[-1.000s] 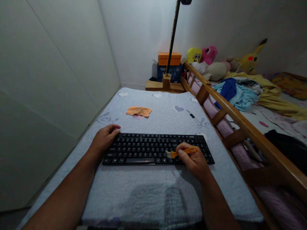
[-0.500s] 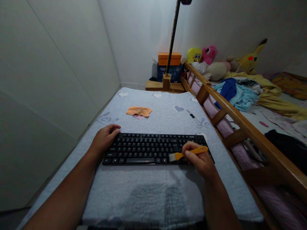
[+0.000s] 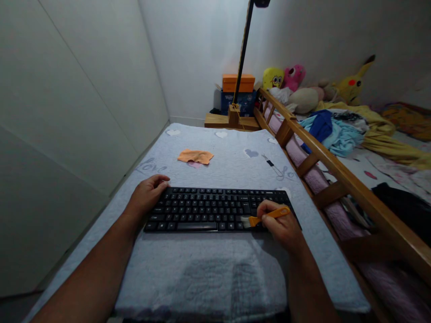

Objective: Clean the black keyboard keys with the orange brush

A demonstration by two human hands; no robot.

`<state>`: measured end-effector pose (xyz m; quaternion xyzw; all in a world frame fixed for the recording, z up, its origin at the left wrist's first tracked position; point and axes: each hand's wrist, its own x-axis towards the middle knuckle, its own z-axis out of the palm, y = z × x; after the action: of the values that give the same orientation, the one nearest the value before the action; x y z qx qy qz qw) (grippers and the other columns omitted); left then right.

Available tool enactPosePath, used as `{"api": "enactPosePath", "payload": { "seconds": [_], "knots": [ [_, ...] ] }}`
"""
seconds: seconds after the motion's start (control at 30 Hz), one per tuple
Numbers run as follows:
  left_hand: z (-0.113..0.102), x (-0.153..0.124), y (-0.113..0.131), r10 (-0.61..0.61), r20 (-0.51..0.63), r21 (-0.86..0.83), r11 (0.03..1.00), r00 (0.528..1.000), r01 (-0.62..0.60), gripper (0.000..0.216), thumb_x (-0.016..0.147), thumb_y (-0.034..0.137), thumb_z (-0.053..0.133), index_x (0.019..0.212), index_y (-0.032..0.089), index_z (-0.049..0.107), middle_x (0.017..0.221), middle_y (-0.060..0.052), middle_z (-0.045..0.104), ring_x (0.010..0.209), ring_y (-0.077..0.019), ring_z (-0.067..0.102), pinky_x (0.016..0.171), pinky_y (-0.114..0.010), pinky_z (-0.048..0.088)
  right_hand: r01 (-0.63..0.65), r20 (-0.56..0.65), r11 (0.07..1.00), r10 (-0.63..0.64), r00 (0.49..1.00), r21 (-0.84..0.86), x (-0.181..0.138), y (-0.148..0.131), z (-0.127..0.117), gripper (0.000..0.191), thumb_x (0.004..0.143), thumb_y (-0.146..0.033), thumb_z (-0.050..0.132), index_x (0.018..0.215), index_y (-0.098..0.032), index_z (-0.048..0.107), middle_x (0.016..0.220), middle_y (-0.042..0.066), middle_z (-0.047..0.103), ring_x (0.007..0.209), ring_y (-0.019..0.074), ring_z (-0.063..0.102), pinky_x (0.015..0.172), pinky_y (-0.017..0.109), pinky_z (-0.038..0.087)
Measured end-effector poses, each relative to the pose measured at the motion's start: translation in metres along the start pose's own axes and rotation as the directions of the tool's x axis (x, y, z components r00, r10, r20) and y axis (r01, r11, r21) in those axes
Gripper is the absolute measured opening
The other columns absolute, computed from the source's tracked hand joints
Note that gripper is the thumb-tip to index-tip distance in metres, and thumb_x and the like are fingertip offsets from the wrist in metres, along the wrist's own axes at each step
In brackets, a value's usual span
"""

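Observation:
A black keyboard (image 3: 202, 211) lies flat, its long side across in front of me. My left hand (image 3: 146, 195) grips the keyboard's left end, with the thumb near its top left corner and the fingers bent around the side. In my right hand (image 3: 278, 222), closed in a pinch, is a small brush with a yellow handle (image 3: 274, 212). Its pale bristles (image 3: 246, 222) touch the keys right of the space bar and look slightly splayed. My right hand hides part of the number pad.
An orange cloth (image 3: 195, 156) and a wire keycap puller (image 3: 270, 163) lie beyond the keyboard on the pale blue quilted cover (image 3: 208, 255). A wooden bed rail (image 3: 336, 166) runs along the right. At the back stand a black pole (image 3: 243, 54) and stacked boxes (image 3: 238, 83).
The brush has moved a little to the right over the keys, and its bristles are more spread. My left hand and the keyboard have stayed in place.

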<state>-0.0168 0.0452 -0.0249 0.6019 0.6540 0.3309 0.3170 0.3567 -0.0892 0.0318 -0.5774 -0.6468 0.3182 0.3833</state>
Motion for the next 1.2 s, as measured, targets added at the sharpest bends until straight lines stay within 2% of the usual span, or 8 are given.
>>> {"api": "enactPosePath", "payload": {
  "seconds": [0.27,0.37,0.53,0.63,0.77,0.93,1.2],
  "knots": [
    [0.001,0.0,-0.001,-0.019,0.006,-0.022,1.0,1.0,0.02,0.045,0.075,0.053,0.061,0.104,0.02,0.072,0.086,-0.004,0.075,0.076,-0.0238,0.067,0.068,-0.033,0.047,-0.013,0.056,0.996,0.008,0.998,0.089,-0.002,0.0,0.0,0.009,0.069,-0.023,0.051,0.063,-0.021,0.057,0.055,-0.001,0.051,0.052,0.0133,0.044,0.049,0.026,0.03],
    [0.0,-0.001,0.001,-0.008,0.004,-0.025,1.0,1.0,0.008,0.044,0.076,0.052,0.061,0.103,0.02,0.072,0.087,-0.004,0.075,0.078,-0.0237,0.067,0.069,-0.033,0.048,-0.027,0.028,0.992,0.024,0.999,0.12,-0.003,0.0,-0.002,0.009,0.071,-0.025,0.053,0.066,-0.021,0.059,0.055,-0.002,0.052,0.051,0.0134,0.045,0.048,0.026,0.031],
    [0.0,-0.001,0.002,-0.006,0.0,-0.007,1.0,1.0,0.006,0.043,0.075,0.052,0.061,0.102,0.02,0.073,0.085,-0.004,0.075,0.076,-0.0236,0.066,0.068,-0.033,0.047,-0.011,-0.019,0.999,0.012,1.0,0.04,-0.001,-0.001,-0.001,0.008,0.071,-0.024,0.053,0.066,-0.021,0.059,0.054,-0.002,0.05,0.051,0.0126,0.043,0.047,0.025,0.029],
    [0.0,-0.001,0.003,-0.005,-0.006,0.01,1.0,1.0,0.005,0.043,0.076,0.052,0.06,0.102,0.02,0.073,0.084,-0.003,0.074,0.076,-0.0235,0.066,0.066,-0.032,0.046,-0.004,0.001,1.0,0.004,1.0,0.015,0.0,-0.001,0.001,0.009,0.069,-0.022,0.051,0.064,-0.021,0.058,0.054,-0.002,0.05,0.051,0.0125,0.043,0.049,0.026,0.029],
    [0.0,-0.002,0.003,-0.01,-0.002,-0.003,1.0,1.0,0.01,0.044,0.076,0.052,0.061,0.103,0.02,0.072,0.084,-0.003,0.074,0.076,-0.0236,0.066,0.066,-0.032,0.047,-0.031,0.061,0.996,0.027,0.998,0.078,-0.002,0.002,0.0,0.009,0.069,-0.023,0.052,0.063,-0.021,0.057,0.056,-0.001,0.051,0.053,0.0135,0.044,0.05,0.026,0.031],
    [0.0,-0.001,0.001,-0.005,-0.001,-0.014,1.0,1.0,0.005,0.043,0.076,0.053,0.061,0.102,0.021,0.073,0.084,-0.003,0.075,0.076,-0.0239,0.066,0.067,-0.033,0.048,-0.046,0.035,0.987,0.041,0.999,0.154,-0.005,0.005,-0.001,0.009,0.076,-0.027,0.055,0.073,-0.021,0.061,0.058,-0.002,0.053,0.053,0.0135,0.046,0.049,0.026,0.033],
    [0.002,0.0,-0.002,-0.006,-0.002,-0.022,1.0,1.0,0.006,0.043,0.077,0.052,0.061,0.104,0.02,0.073,0.086,-0.004,0.075,0.078,-0.0243,0.067,0.069,-0.033,0.048,0.062,0.03,0.997,-0.063,0.998,0.037,-0.003,0.003,0.011,0.008,0.089,-0.025,0.056,0.086,-0.021,0.063,0.072,-0.001,0.062,0.065,0.0152,0.058,0.059,0.026,0.043]
  ]
}}
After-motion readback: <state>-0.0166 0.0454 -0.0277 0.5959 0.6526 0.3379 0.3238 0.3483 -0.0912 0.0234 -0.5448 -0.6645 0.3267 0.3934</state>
